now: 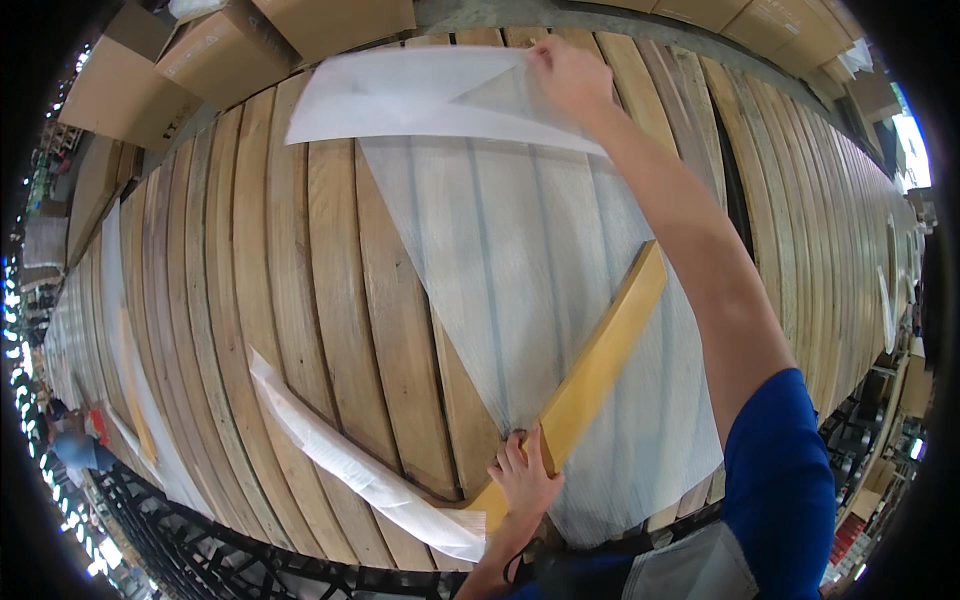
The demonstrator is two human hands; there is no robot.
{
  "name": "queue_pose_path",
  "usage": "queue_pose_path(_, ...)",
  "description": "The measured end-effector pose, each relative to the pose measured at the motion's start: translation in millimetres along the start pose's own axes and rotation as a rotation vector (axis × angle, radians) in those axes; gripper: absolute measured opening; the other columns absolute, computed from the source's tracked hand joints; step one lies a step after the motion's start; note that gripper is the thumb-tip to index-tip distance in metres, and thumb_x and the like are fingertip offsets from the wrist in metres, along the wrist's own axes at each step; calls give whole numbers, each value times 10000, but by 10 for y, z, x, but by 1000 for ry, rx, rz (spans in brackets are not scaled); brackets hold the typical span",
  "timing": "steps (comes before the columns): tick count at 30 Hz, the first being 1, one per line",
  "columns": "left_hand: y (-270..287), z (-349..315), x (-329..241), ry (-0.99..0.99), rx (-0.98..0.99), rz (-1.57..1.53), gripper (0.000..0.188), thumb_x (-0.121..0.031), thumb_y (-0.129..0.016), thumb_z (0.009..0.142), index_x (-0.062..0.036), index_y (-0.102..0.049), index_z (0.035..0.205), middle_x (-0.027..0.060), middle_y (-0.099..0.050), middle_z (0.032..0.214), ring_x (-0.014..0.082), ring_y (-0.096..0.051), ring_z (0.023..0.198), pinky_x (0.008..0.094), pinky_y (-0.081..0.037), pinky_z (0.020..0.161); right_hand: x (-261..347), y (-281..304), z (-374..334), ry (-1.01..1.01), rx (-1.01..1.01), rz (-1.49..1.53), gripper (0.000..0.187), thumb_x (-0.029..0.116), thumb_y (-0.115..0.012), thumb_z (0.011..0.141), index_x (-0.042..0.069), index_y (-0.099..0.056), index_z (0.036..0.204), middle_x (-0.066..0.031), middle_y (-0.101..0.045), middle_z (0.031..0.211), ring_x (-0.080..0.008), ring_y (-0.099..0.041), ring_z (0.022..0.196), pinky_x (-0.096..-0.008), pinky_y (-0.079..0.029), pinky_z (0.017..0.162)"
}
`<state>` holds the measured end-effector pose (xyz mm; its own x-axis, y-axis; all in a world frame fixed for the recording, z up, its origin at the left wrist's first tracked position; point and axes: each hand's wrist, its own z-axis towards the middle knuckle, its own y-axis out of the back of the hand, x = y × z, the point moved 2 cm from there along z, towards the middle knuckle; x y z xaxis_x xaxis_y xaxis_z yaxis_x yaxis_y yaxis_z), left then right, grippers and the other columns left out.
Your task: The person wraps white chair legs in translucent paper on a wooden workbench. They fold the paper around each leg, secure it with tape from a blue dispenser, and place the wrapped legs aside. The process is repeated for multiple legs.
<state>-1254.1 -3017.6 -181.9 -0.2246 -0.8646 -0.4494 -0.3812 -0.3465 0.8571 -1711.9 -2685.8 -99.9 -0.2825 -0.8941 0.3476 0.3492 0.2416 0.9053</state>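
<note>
A V-shaped wooden piece (pixel 605 345) lies on the slatted table in front of me. Its right leg is bare yellow wood, while the left leg is covered in a white foam wrap (pixel 350 455). My left hand (pixel 525 478) grips the bare leg close to the corner, thumb and fingers bent over it; a small dark spot by the fingertips is too small to name. Beneath the bare leg spreads a thin, translucent white foam sheet (pixel 540 250). At the far side my right hand (pixel 575 80) pinches the sheet's folded-over far end, my arm stretched across the table.
The table (pixel 290 290) is made of wooden slats with dark gaps. Cardboard boxes (pixel 225 55) stand beyond its far left edge, and more boxes (pixel 770 30) at the far right. Another foam sheet with a yellow wooden strip (pixel 135 385) lies at the left, near a person (pixel 80 450).
</note>
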Motion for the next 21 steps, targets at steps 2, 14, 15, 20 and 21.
queue_pose_path(2,-11,9,-9,-14,13,15,1013,-291,-803,580,-160,-382,1492,166,-465,1328,364,-472,1153,515,-336,891,-367,42,239,-125,6,-123,338,411,-540,969,169,-664,1169,-101,-732,1073,-337,-677,1035,-466,-515,906)
queue_pose_path(14,594,-525,721,98,-347,-221,810,-420,-764,821,-74,-413,1464,198,-471,1401,404,-417,1285,548,-328,1039,-747,1023,-3348,-217,-217,261,481,95,-744,838,53,-534,1269,-88,-527,1138,-237,-518,1072,-363,-429,942)
queue_pose_path(15,660,-598,990,225,-493,-179,825,-408,-767,827,-64,-390,1475,198,-467,1412,405,-398,1303,554,-324,1052,-920,827,-4131,-383,-155,475,566,121,-775,812,47,-498,1300,-65,-503,1110,-204,-498,1072,-356,-430,908)
queue_pose_path(20,681,-571,2036,1284,-447,-105,1128,-449,-895,654,-36,-296,1515,196,-373,1511,411,-354,1367,599,-328,1085,44,645,-5811,-750,340,283,1062,533,-868,646,-20,-403,1424,-214,-475,1266,-372,-441,1242,-458,-376,1067)
queue_pose_path(21,712,-577,2065,1242,-422,-112,1162,-459,-904,631,-38,-285,1519,194,-367,1511,408,-344,1376,604,-325,1094,233,585,-5876,-760,361,249,1111,560,-868,628,-21,-380,1440,-231,-463,1303,-392,-434,1269,-476,-370,1083)
